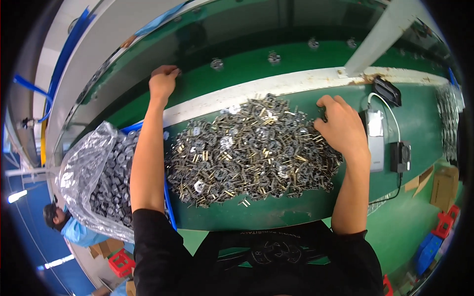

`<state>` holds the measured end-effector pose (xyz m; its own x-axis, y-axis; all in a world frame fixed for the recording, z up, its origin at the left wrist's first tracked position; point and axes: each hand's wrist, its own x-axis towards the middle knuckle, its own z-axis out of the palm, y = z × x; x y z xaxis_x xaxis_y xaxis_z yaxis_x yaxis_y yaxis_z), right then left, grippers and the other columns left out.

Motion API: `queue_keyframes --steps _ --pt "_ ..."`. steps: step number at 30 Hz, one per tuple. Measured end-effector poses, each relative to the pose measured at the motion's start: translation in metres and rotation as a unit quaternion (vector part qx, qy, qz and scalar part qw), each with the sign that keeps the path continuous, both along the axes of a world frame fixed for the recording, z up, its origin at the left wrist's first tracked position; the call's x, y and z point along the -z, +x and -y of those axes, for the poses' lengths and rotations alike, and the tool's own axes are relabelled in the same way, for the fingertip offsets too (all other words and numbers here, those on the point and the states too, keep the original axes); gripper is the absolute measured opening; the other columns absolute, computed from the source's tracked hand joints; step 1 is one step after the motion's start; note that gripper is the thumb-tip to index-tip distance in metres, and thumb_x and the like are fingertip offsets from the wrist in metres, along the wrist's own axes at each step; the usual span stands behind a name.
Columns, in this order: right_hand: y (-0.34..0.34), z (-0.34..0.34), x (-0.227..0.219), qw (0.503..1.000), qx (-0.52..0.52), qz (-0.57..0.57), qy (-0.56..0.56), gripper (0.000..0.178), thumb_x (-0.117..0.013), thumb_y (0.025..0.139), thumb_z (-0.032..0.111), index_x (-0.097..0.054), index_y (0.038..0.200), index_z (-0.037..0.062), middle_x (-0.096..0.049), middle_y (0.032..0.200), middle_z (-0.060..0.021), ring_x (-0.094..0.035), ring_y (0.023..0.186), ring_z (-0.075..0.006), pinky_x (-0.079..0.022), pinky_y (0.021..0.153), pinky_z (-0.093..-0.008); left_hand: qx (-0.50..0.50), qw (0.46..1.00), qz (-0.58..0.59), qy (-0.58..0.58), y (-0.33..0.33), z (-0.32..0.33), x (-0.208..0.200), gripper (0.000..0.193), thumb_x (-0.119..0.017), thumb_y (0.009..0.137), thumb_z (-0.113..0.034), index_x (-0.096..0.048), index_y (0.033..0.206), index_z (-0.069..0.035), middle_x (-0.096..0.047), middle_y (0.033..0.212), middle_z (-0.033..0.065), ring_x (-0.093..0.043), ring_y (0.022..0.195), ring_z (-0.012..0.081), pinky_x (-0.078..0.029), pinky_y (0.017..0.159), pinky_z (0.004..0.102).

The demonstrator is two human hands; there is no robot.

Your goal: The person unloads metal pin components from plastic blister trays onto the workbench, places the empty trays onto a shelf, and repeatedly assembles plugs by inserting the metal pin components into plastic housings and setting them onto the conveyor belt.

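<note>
A broad heap of small dark parts with gold-coloured metal pins (252,153) lies on the green table (256,217) before me. My left hand (163,83) reaches past the white rail over the green conveyor belt (192,81). Its fingers are pinched together, and whatever sits at their tips is too small to make out. At the heap's far right edge is my right hand (341,124), fingers curled. Something dark shows between thumb and forefinger; I cannot tell what it is. Several small round parts (274,58) sit spaced out along the belt.
Left of the heap, a clear plastic bag (79,172) of dark chunky pieces (114,180) rests by a blue bin edge (170,204). On the right lie a grey phone-like device (376,148), a black adapter (400,157) and a black case (387,92). A white post (377,37) rises from the rail.
</note>
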<state>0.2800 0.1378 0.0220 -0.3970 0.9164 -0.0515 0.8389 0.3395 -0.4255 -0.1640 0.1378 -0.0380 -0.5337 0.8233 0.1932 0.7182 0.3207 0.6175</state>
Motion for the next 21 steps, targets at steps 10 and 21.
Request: queue_keyframes --steps 10,21 --pt "-0.002 -0.002 -0.005 0.996 -0.008 -0.06 0.062 0.008 -0.063 0.076 0.002 -0.061 0.083 -0.0003 -0.06 0.079 -0.013 -0.06 0.072 -0.0328 -0.045 0.065 -0.0422 -0.022 0.961 -0.163 -0.224 0.06 0.128 -0.125 0.022 -0.066 0.078 -0.024 -0.07 0.086 -0.004 -0.068 0.081 0.0163 -0.066 0.08 0.0335 -0.051 0.071 0.0394" --pt "-0.022 0.01 -0.014 0.992 -0.004 -0.113 0.059 0.009 -0.065 0.079 0.004 -0.061 0.086 0.0005 -0.061 0.079 -0.0103 -0.06 0.066 -0.0254 -0.045 0.06 -0.0359 0.064 0.961 -0.158 -0.218 0.064 0.194 -0.099 0.04 -0.076 0.068 -0.011 -0.068 0.108 -0.008 -0.064 0.096 0.0102 -0.057 0.078 0.024 -0.048 0.07 0.0341"
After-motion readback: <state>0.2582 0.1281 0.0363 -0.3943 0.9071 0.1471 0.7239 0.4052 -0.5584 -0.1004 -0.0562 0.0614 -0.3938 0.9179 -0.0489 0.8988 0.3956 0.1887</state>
